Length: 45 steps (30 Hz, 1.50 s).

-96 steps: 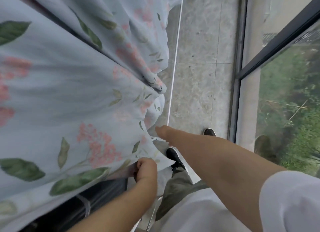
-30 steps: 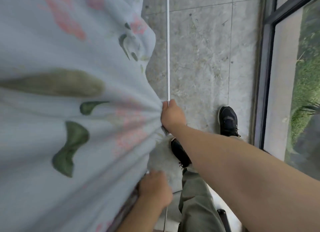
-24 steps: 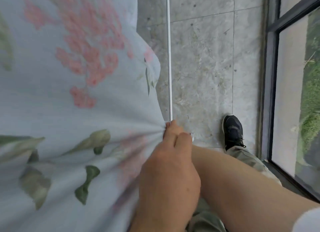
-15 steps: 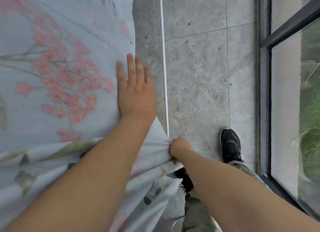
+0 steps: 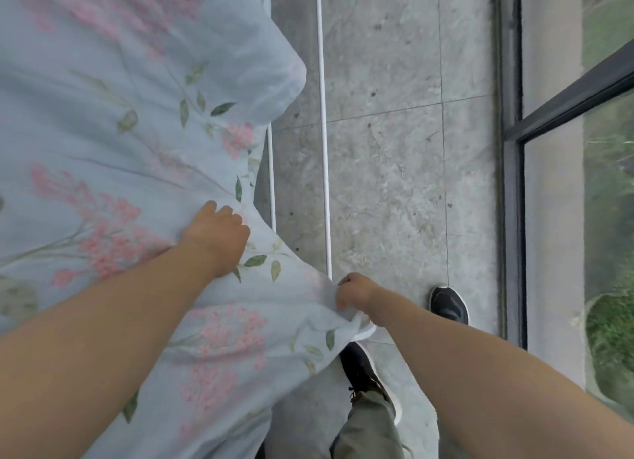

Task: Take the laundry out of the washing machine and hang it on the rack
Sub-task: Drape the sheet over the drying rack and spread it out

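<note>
A large pale blue sheet [image 5: 113, 122] printed with pink flowers and green leaves lies spread over the drying rack and fills the left half of the view. Two white rack rods [image 5: 322, 122] show at its right edge. My left hand [image 5: 216, 239] rests on top of the sheet near that edge, fingers curled down into the cloth. My right hand [image 5: 353, 292] grips a bunched corner of the sheet beside the end of the outer rod. The rest of the rack is hidden under the cloth.
Grey stone floor tiles [image 5: 394, 170] lie below the rods. A dark-framed glass wall [image 5: 511, 190] runs along the right, with greenery outside. My black shoes [image 5: 449, 304] and olive trouser leg [image 5: 367, 424] stand close under the sheet's corner.
My left hand has drawn back toward me across the sheet and its flat fingers have curled. My right hand keeps its grip on the corner. The view has shifted slightly.
</note>
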{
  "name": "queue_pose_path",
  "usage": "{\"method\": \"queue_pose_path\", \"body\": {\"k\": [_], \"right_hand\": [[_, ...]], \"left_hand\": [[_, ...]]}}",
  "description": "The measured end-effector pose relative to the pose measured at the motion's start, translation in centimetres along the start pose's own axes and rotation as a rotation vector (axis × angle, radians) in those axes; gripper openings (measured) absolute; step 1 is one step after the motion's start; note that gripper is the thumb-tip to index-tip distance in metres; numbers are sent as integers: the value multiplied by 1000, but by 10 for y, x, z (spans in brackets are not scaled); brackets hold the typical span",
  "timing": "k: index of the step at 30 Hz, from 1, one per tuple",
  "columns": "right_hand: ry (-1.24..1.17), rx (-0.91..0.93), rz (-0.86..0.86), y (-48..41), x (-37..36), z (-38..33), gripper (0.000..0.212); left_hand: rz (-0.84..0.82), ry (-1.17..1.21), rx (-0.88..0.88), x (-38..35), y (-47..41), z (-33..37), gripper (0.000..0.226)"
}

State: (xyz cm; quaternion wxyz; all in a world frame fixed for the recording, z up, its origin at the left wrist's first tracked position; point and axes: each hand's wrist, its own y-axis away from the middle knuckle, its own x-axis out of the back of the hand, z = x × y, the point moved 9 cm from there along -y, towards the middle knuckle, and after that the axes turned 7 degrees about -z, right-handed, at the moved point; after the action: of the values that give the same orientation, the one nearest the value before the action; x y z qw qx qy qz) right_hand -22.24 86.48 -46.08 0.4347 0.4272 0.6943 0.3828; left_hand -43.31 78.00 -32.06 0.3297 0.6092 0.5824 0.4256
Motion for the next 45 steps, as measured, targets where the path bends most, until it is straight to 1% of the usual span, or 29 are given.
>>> {"method": "queue_pose_path", "body": {"k": [1,3,4,6,9,11,13,15,17,19,20,22,23,25,27,30,32,34,36,37,38,39,40,41,42,43,45], "right_hand": [[-13,5,-6,7,4,-11,51],[76,29,-26,15,6,-29,63],[118,49,-17,21,10,-40,67],[75,97,20,29,24,-60,68],[-82,176,120,42,62,-94,64],[-170,215,193,44,90,-118,61],[-215,236,256,43,116,-145,57],[-208,265,308,43,140,-178,54],[-157,286,375,42,174,-224,57],[-57,340,459,38,212,-280,66],[-3,364,493,34,230,-310,71],[109,409,519,29,251,-361,76],[136,422,495,23,256,-383,76],[147,425,428,7,263,-416,76],[141,392,405,-7,273,-430,73],[104,295,410,-22,295,-425,70],[101,231,424,-27,319,-423,69],[132,197,428,-26,343,-429,68],[168,226,432,-22,376,-454,68],[178,247,432,-17,387,-465,69],[186,267,438,-12,398,-476,69],[192,274,446,-4,413,-490,68],[192,272,449,4,424,-500,67],[191,264,450,10,433,-507,66],[191,258,451,17,444,-514,66],[189,254,452,25,457,-524,66],[189,257,460,40,476,-537,65]], "left_hand": [[-39,19,19,3,3,-7,33],[-90,20,44,5,4,-16,38],[-102,8,58,9,4,-20,40],[-92,-17,107,26,5,-36,43],[7,7,181,68,-3,-62,53],[104,29,213,101,-14,-82,60],[238,42,260,136,-21,-106,61],[374,42,321,172,-26,-139,58],[459,-50,412,208,-37,-183,60],[475,-135,520,235,-60,-236,64],[458,-144,559,242,-76,-262,62],[385,-26,519,237,-101,-291,46],[345,57,452,231,-112,-296,35],[372,138,317,223,-131,-296,25],[352,150,228,208,-149,-288,25],[323,213,87,192,-183,-262,28],[286,284,50,197,-204,-252,28],[199,333,15,195,-219,-241,29],[78,340,26,202,-236,-249,31],[53,340,49,212,-237,-259,30],[88,339,72,231,-235,-273,30],[169,336,108,261,-233,-295,31],[285,299,137,294,-228,-318,34],[396,224,181,326,-223,-343,43],[471,152,248,353,-219,-373,53],[483,89,343,376,-216,-410,60],[391,-31,526,398,-209,-473,60]]}}
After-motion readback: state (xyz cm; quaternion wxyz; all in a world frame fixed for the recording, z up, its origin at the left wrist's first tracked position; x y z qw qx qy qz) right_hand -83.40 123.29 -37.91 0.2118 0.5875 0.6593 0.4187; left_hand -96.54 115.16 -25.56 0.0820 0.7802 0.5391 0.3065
